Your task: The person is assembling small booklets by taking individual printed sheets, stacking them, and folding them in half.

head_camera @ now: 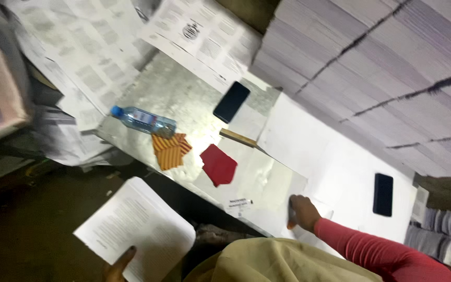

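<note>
Your left hand (120, 263), at the lower left, pinches the printed sheaf (137, 230) by one corner; it could slip. Your right hand (304, 211) presses flat paper (267, 183), grasping nothing I can see.

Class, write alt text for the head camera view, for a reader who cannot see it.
The left hand holds a sheaf of printed pages, while the right hand, in a red sleeve, presses on white sheets on a table. Behind lie a water bottle, a red cloth and two dark phones.
</note>
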